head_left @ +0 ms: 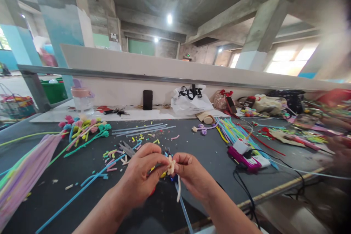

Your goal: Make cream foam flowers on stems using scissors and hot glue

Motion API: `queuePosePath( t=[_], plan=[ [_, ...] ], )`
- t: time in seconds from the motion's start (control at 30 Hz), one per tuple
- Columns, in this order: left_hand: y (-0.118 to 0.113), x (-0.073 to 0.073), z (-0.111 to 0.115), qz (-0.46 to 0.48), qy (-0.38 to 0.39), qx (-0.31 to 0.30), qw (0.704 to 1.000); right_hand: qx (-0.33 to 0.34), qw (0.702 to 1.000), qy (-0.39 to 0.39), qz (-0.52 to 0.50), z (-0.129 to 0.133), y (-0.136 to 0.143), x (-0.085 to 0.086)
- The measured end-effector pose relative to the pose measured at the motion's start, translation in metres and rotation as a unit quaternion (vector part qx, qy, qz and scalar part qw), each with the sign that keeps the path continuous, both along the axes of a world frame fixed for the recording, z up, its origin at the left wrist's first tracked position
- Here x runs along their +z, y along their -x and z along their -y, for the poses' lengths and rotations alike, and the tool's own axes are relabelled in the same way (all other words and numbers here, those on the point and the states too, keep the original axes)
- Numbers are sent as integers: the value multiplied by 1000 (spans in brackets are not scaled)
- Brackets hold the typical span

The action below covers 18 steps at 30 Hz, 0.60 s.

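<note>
Two-handed handling of a fuzzy cream piece [171,166] above a dark tabletop [222,172]; positions are given relative to the magenta power strip [241,158]. The cream piece is held up to the left of the power strip, one pale end hanging below the fingers. The left hand [139,175] pinches it between thumb and fingertips from one side; the right hand [193,175] grips it likewise from the other — the two sets of fingertips nearly meet. Farther left of the power strip lie scissors [127,149], partly hidden by the left hand, and short coloured cuttings [112,153]. Well to its left are a long blue stem [67,203], a lilac bundle of strands [38,170] and several fuzzy blossoms [105,131]. Pastel stems [231,129] lie just behind it. Beyond it and leftward are a white plastic bag [189,102], a black phone [147,100] and — farthest left — a clear bottle [82,103]. Well to its right is another person's hand [338,153], blurred; its grip cannot be told.
</note>
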<state>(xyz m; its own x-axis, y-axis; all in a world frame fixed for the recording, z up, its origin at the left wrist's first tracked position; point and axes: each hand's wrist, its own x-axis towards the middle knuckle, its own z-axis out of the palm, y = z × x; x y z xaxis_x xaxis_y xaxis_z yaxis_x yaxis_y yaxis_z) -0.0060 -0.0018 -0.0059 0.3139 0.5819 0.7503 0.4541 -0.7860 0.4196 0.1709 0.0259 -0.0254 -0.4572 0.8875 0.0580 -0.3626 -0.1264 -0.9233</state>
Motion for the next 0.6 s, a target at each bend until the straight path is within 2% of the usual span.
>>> queuePosePath(
  t=[0.27,0.6],
  plan=[
    [-3,-6,-5,-2,15,48,999,-85,995,-31,30,-2,1,-4],
    [-7,-6,-8,24,63,68,995,-105,993,-44,17,-2,4,-5]
  ],
)
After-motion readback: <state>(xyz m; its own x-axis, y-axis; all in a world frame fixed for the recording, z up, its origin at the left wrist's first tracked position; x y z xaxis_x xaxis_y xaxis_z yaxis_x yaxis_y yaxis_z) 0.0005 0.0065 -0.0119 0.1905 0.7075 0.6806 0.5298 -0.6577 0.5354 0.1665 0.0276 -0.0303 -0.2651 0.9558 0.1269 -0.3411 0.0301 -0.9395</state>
